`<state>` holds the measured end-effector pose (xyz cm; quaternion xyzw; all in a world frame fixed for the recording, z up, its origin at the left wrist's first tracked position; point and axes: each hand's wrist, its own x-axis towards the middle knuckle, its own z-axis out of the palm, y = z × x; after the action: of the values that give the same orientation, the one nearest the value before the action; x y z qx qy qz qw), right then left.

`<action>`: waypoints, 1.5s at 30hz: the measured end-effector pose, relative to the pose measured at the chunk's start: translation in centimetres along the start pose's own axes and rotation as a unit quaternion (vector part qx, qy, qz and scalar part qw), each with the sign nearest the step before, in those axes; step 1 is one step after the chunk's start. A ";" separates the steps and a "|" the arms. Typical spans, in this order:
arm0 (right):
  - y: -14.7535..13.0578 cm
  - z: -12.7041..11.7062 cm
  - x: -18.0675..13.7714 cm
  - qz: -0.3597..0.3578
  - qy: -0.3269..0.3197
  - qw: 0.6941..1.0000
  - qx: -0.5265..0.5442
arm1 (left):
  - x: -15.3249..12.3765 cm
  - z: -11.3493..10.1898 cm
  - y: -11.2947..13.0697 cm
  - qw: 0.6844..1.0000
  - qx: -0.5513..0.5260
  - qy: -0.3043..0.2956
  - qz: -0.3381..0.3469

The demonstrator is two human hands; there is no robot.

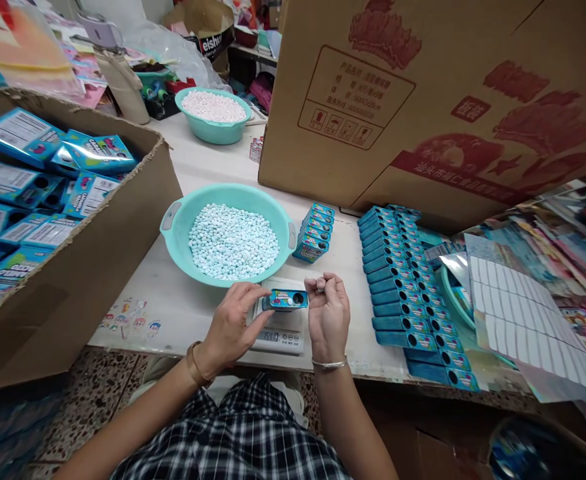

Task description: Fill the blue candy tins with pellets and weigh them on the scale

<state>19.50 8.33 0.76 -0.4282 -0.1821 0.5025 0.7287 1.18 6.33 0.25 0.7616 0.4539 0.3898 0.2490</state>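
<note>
My left hand (235,313) pinches the left end of a small blue candy box (289,299) between thumb and fingers. The box is over a small white digital scale (293,341) with a lit display; I cannot tell whether it rests on it. A dark round hole shows at the box's right end, and a small white piece lies on its top. Close to that hole is my right hand (329,313), palm up with its fingers curled in; what they hold, if anything, is too small to name. Behind is a teal basin (173,243) of pale blue candies (233,241).
Several blue boxes (313,233) stand beside the basin, and long rows of them (397,287) are at right. A carton (137,207) of blue boxes flanks the left; a large carton (333,167) stands behind. Another basin (217,133) holds pale candies. Label sheets (527,313) lie right.
</note>
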 end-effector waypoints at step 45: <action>-1.5 -6.4 5.4 0.114 0.026 0.992 0.054 | 3.9 -10.4 0.5 0.980 0.161 0.119 -0.010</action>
<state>27.07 10.08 -2.54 -0.4189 -0.0858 0.5802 0.6932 -5.96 9.82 7.99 0.7352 0.5449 0.3969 0.0710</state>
